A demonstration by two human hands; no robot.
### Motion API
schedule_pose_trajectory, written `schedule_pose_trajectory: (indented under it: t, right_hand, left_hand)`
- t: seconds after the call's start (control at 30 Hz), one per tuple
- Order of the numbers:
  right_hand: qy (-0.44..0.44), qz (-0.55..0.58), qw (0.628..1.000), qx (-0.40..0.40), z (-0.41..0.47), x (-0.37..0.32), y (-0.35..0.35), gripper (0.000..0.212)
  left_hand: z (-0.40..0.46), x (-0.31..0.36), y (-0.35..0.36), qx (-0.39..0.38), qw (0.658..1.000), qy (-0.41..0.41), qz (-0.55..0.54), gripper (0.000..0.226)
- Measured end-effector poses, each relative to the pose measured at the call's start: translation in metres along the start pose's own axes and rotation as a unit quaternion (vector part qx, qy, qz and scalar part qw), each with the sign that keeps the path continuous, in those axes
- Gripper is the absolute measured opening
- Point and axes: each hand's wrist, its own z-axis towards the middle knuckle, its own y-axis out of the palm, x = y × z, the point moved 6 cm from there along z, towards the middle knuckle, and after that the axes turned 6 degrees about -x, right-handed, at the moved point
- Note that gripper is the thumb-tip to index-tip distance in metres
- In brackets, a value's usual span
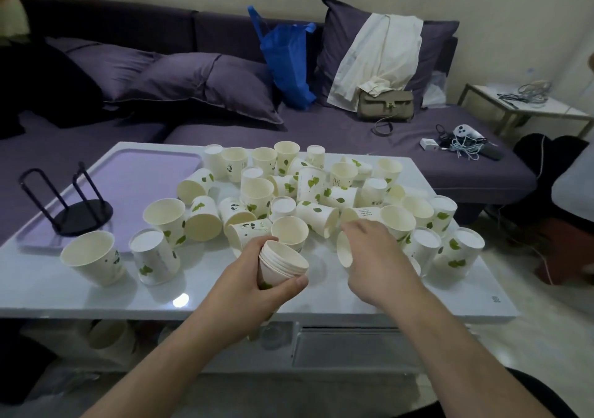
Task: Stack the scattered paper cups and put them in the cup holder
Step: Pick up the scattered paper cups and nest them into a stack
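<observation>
White worktop point(96, 292) before purple sofa | left hand point(254, 273) grips cup stack point(283, 265) | right hand point(369, 250) pinches loose cup point(344, 252) beside it | holder point(69, 205) far left | nest squarely, rims aligned

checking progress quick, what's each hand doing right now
Left hand: gripping a stack of nested paper cups.
Right hand: fingers on a tipped cup; whether they grip it cannot be told.
</observation>
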Motion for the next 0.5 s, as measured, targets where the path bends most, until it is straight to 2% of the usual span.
schedule_pose_trajectory:
  t: [0.13,0.33,0.5]
  right_hand:
    - [0.034,-0.037,0.999,-0.020,0.008,0.003,0.014,0.049]
    - [0.024,-0.071,0.997,0.004,0.021,0.002,0.018,0.064]
    - [0.003,-0.108,0.994,0.013,0.023,-0.001,0.024,0.062]
  left_hand:
    - [0.000,-0.001,-0.003,0.006,1.000,-0.008,-0.013,0.072]
    - [-0.001,-0.001,-0.005,0.008,0.999,-0.014,-0.039,0.066]
    - [-0.001,-0.004,-0.008,0.015,0.999,-0.010,-0.038,0.063]
